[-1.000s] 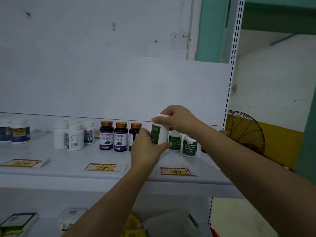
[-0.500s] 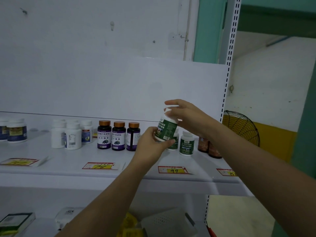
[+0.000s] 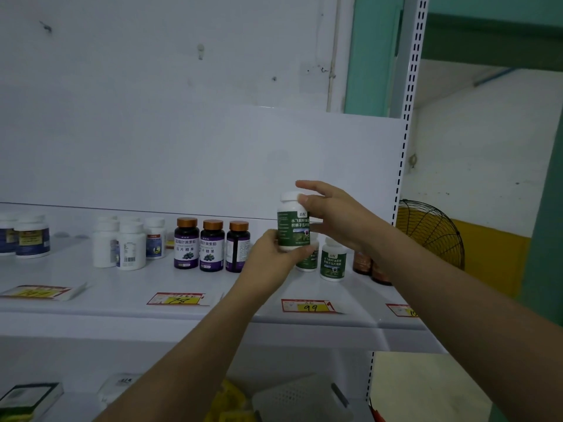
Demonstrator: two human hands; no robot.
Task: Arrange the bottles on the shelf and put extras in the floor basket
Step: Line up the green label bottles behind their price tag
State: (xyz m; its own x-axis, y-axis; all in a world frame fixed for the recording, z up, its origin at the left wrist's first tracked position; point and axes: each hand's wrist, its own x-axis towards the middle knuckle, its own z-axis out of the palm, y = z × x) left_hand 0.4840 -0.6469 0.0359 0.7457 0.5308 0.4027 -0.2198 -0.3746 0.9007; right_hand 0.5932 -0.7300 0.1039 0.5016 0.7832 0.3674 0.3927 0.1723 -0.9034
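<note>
A white bottle with a green label [image 3: 292, 223] is held upright above the white shelf [image 3: 128, 300]. My left hand [image 3: 271, 257] grips its base from below and the left. My right hand [image 3: 332, 214] pinches its cap and side. Behind it on the shelf stand two more green-label bottles [image 3: 333, 263]. Left of them are three purple bottles with gold caps [image 3: 212, 249], then a cluster of white bottles [image 3: 129, 249], then blue-label bottles [image 3: 32, 239] at the far left. Two brown bottles [image 3: 362, 263] stand to the right, partly hidden by my right forearm.
Yellow price tags [image 3: 307, 306] lie along the shelf's front edge. A perforated upright [image 3: 408, 117] bounds the shelf on the right, with a wire fan guard [image 3: 432, 233] behind it. The lower shelf holds a box [image 3: 29, 397] and a white perforated basket [image 3: 300, 397].
The green-label bottle went from tilted to upright and rose slightly above the shelf. Both hands stayed on it. The camera shifted a little to the right.
</note>
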